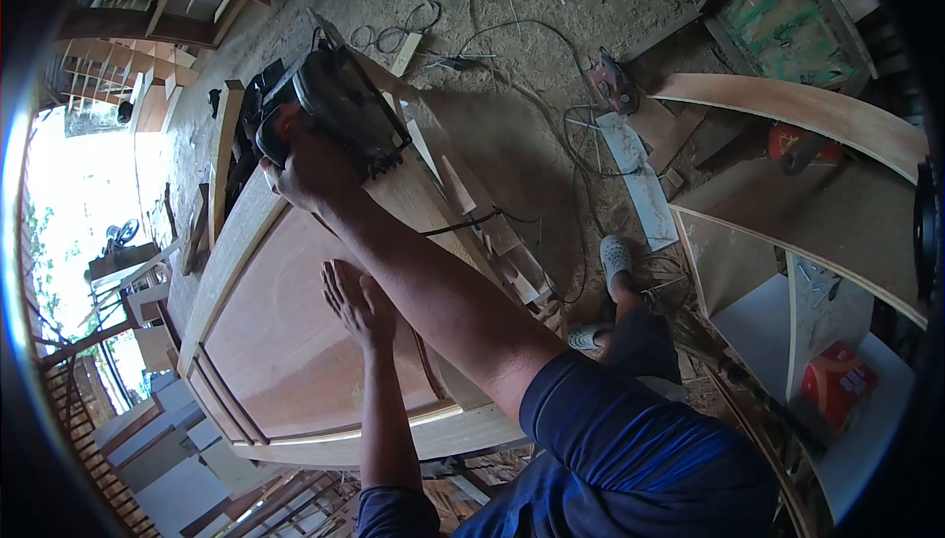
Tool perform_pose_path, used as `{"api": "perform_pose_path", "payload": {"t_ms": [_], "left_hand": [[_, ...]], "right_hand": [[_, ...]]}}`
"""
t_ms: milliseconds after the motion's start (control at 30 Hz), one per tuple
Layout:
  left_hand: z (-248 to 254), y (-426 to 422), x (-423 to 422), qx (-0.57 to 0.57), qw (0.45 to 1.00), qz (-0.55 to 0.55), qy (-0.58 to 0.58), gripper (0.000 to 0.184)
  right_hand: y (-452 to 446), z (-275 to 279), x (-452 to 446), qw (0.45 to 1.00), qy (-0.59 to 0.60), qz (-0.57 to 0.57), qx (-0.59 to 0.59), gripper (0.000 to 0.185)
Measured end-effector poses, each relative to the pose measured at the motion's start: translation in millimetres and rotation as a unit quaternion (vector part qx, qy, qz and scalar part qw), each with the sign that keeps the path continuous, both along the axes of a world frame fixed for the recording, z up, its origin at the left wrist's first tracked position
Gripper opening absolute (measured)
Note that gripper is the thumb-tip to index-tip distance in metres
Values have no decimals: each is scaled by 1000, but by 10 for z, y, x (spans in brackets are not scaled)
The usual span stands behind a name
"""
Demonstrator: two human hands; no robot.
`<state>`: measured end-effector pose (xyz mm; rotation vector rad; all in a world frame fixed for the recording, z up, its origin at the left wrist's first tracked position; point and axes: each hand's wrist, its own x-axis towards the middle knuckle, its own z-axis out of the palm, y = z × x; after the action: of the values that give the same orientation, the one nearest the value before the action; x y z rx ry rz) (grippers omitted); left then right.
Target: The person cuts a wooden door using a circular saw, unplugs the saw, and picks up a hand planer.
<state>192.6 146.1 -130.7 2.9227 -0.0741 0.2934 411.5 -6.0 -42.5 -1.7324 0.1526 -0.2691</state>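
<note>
A large framed wooden panel [285, 331] lies in front of me, with a pale wood border and a reddish-brown middle. At its far end stands a dark power tool [340, 95], resting on the border. My right hand [300, 159] is wrapped round the tool's handle, and that arm stretches across the panel. Flat on the middle of the panel lies my left hand [362, 310], fingers spread, holding nothing. The tool's underside is hidden.
Wood strips [492, 233] lie just right of the panel. A cable [571, 56] winds over the dusty floor near a red power tool [612, 83]. At the right are a curved board [787, 110] and a cabinet frame [797, 312] holding a red box [837, 385].
</note>
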Motion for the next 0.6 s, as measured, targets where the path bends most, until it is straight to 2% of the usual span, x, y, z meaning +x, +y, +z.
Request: {"api": "perform_pose_path", "payload": {"t_ms": [467,600], "left_hand": [[-6,17,8,-2,1000,3,6,68],[-13,30,12,10,1000,-2,5,68]], "right_hand": [[-60,80,95,999,21,25,23,50],[-70,91,101,999,21,24,29,55]]}}
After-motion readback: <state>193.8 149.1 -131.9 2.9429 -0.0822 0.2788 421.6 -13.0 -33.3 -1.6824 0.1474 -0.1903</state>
